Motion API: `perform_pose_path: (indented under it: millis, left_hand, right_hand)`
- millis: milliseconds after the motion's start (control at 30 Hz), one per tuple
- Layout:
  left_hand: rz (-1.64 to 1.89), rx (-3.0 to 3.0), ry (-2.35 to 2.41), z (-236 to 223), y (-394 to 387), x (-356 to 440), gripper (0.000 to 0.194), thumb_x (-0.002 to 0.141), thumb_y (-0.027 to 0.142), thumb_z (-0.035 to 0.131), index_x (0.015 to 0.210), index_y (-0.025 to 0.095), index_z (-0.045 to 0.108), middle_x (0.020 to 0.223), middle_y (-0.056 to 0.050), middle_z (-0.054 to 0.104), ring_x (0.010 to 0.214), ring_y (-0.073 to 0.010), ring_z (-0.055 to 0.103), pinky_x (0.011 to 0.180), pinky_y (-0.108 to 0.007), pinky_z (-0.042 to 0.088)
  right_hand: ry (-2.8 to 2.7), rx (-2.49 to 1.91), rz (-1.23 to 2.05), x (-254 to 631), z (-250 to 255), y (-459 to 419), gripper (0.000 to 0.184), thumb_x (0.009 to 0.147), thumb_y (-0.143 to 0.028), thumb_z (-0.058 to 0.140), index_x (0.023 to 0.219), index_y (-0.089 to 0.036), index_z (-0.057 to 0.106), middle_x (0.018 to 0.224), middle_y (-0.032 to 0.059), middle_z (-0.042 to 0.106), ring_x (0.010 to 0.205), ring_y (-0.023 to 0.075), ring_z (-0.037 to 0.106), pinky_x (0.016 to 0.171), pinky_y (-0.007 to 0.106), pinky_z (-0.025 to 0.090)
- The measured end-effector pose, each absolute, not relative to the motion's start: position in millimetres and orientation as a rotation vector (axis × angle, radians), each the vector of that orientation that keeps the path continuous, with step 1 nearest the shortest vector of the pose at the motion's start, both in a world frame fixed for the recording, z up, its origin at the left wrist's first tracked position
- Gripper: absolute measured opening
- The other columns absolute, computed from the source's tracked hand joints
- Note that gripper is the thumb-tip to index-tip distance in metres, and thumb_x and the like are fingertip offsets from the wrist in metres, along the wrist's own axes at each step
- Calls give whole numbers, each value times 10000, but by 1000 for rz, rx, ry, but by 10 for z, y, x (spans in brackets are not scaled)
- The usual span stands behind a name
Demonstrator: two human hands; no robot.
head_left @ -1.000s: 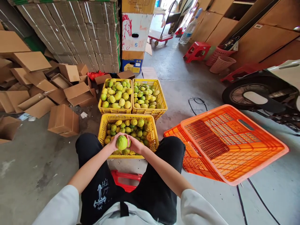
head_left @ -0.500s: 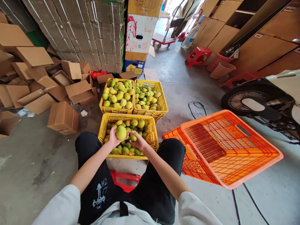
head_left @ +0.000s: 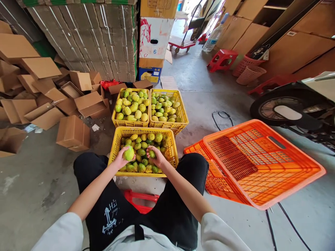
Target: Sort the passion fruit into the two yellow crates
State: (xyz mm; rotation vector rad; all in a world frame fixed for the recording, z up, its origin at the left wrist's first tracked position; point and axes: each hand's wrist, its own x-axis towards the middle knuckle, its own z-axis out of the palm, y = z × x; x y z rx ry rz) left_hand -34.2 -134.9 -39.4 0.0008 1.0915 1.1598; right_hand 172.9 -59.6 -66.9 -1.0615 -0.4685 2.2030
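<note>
My left hand (head_left: pixel 120 160) is wrapped round a pale green papaya (head_left: pixel 129 153), held above the left part of the near yellow crate (head_left: pixel 112 146). Over the right part of that crate, my right hand (head_left: pixel 158 159) grips a smaller, darker green papaya (head_left: pixel 151 153). The two hands are apart. Below them, several green and yellow papayas (head_left: pixel 141 152) lie loose in the crate, partly hidden by my hands. The crate stands on the floor just beyond my knees.
Behind it stand two more yellow crates (head_left: pixel 131 123) full of similar fruit. An orange crate (head_left: pixel 264 167) lies tilted at my right, near a motorcycle wheel (head_left: pixel 272 106). Cardboard boxes (head_left: pixel 74 132) are heaped at the left. A red stool (head_left: pixel 141 200) shows between my legs.
My hands have moved apart. The left has shifted left and slightly down with its papaya; the right has moved slightly right, still holding its own.
</note>
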Motion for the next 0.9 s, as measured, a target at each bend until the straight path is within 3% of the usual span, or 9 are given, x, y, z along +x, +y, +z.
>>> perform_pose_path:
  millis: [100, 233, 467, 600, 767, 900]
  left_hand:
    - [1215, 20, 1097, -392, -1422, -445, 262, 814, 281, 704, 1033, 140, 677, 821, -71, 713, 644, -165, 681, 581, -269, 573]
    - [1337, 5, 1236, -407, -1459, -517, 177, 803, 249, 742, 922, 156, 650, 809, -53, 724, 672, -171, 713, 618, -270, 587]
    - [1363, -20, 1253, -422, -1317, -386, 135, 909, 298, 650, 914, 163, 643, 797, -50, 730, 693, -191, 720, 664, -316, 604]
    - [1214, 43, 1139, -498, -1171, -202, 133, 890, 278, 680, 937, 157, 648, 845, -66, 748, 729, -195, 717, 721, -325, 605]
    - [1033, 247, 922, -637, -1028, 34, 282, 866, 375, 777, 988, 157, 646, 945, -86, 743, 882, -220, 729, 844, -346, 587]
    - [935, 419, 852, -774, -1085, 181, 358, 813, 399, 834, 1046, 187, 663, 1009, -64, 718, 1021, -224, 694, 851, -299, 535]
  right_hand:
    - [-366, -993, 2210, 1718, -683, -556, 96, 800, -296, 630, 839, -221, 584, 742, 31, 643, 733, 218, 676, 640, 330, 579]
    - [-315, -940, 2240, 1716, -689, -514, 184, 727, -239, 565, 907, -225, 599, 788, 59, 670, 863, 285, 713, 722, 427, 617]
    - [-559, -806, 2458, 1772, -597, -602, 284, 731, -262, 674, 1002, -215, 605, 802, 6, 674, 713, 182, 664, 627, 295, 583]
    - [-666, -534, 2652, 1809, -596, -669, 302, 675, -245, 662, 964, -213, 580, 814, 26, 694, 700, 187, 646, 558, 264, 541]
    - [-609, -481, 2544, 1873, -685, -615, 264, 682, -330, 622, 895, -181, 581, 723, 54, 667, 618, 169, 602, 522, 233, 503]
    - [-479, -421, 2439, 1901, -688, -545, 283, 696, -302, 608, 945, -170, 606, 818, 61, 691, 661, 151, 603, 570, 222, 525]
